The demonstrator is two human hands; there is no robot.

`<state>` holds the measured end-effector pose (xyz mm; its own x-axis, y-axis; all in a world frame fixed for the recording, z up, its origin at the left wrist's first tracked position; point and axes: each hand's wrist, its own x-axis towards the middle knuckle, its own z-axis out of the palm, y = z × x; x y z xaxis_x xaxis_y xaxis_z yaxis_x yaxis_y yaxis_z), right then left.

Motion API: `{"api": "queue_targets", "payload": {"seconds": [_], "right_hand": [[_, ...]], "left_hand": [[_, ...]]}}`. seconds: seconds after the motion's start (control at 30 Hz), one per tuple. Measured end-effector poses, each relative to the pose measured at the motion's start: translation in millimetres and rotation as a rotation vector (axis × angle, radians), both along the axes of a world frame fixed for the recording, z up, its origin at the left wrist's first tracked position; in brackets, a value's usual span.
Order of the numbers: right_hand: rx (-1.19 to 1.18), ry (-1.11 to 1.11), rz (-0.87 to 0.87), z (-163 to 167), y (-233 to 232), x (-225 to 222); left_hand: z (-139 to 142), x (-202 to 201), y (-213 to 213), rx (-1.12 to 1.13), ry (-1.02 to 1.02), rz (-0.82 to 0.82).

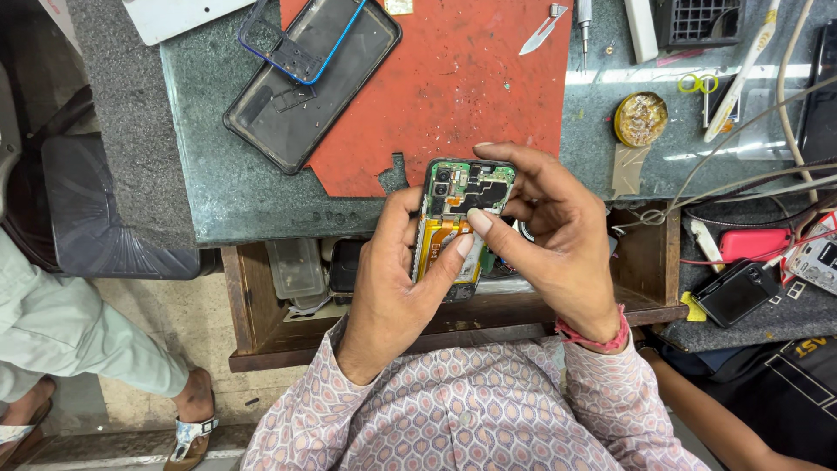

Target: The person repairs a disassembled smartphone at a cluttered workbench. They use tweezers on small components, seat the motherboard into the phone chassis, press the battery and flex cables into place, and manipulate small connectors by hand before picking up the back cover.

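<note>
Opened black smartphone with exposed circuit board and orange flex cable [458, 218], frame centre, over open wooden drawer [261, 323]: clamped by left hand [392, 288]; right hand [549, 244] fingers pinch its top edge. Red mat [453, 78] above.

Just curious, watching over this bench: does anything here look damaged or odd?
Yes. The phone held by the left hand and right hand has no back, baring its circuit board. The red mat has a ragged, notched near edge.

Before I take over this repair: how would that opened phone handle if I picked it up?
The opened phone looks stiff and light. With its circuit board and orange ribbon cable bared, it is probably fragile. Both the left hand and right hand steady it.
</note>
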<state>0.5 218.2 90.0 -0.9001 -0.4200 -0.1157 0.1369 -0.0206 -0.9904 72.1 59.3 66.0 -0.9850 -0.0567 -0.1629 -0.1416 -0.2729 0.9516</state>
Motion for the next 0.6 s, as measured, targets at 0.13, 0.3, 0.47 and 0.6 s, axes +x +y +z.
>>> {"api": "queue_targets", "payload": {"seconds": [0.13,0.3,0.47,0.6], "right_hand": [[0.022,0.011,-0.009,1.7,0.1,1.3],[0.084,0.075,-0.022,1.2,-0.9,3.3],[0.135,0.163,-0.013,0.9,-1.5,6.4],[0.158,0.208,-0.014,2.5,-2.4,9.0]], "left_hand": [[1.1,-0.3,0.4,-0.029,-0.017,0.002],[1.6,-1.6,0.2,-0.065,-0.035,0.005],[2.2,-1.3,-1.4,-0.037,0.012,0.025],[2.7,-2.2,0.8,-0.054,0.047,0.070]]}}
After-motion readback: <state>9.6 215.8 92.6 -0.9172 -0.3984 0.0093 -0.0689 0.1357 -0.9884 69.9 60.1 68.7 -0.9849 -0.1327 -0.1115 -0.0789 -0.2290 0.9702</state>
